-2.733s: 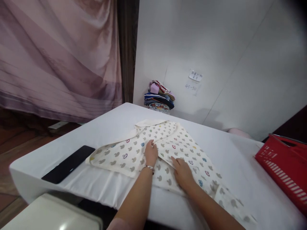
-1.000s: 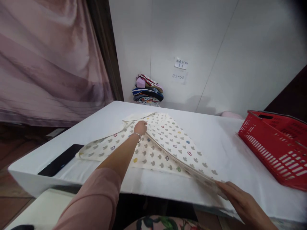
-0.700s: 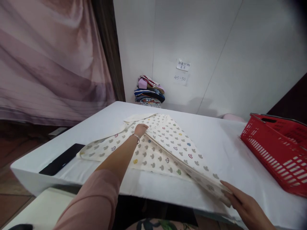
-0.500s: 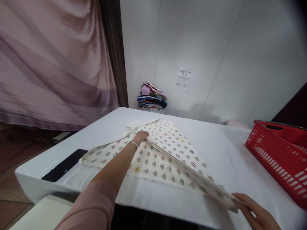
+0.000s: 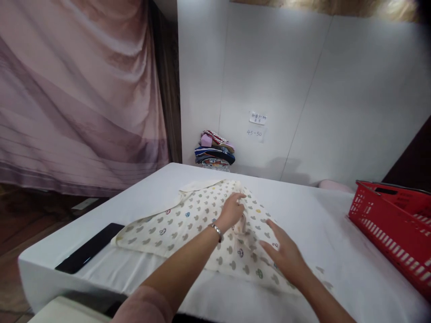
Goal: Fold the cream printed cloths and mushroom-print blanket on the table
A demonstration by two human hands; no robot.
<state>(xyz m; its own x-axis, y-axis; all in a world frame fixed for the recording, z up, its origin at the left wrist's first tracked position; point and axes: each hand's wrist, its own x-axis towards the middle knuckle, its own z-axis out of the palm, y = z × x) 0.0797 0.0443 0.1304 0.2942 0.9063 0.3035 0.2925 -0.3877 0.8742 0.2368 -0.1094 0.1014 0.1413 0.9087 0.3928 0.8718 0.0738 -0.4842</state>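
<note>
A cream cloth (image 5: 198, 215) printed with small grey and coloured mushroom shapes lies spread on the white table. Near its upper right part, my left hand (image 5: 231, 211) rests on the fabric with the index finger stretched out and the other fingers bent. A raised, bunched fold runs down beside those fingertips. My right hand (image 5: 283, 251) hovers over the right side of the cloth, thumb and fingers spread, holding nothing. The lower right of the cloth is partly hidden behind my right forearm.
A black phone-like slab (image 5: 89, 247) lies at the table's left edge. On the right stands a red plastic basket (image 5: 387, 229). Folded fabrics (image 5: 214, 150) are stacked by the wall beyond the white table (image 5: 155, 190). A paper note (image 5: 257, 118) hangs on the wall.
My left hand has moved right across the cloth. My right hand has let go of the lower right edge and come inward. The lifted fold has dropped and bunched up; the view has tilted upward.
</note>
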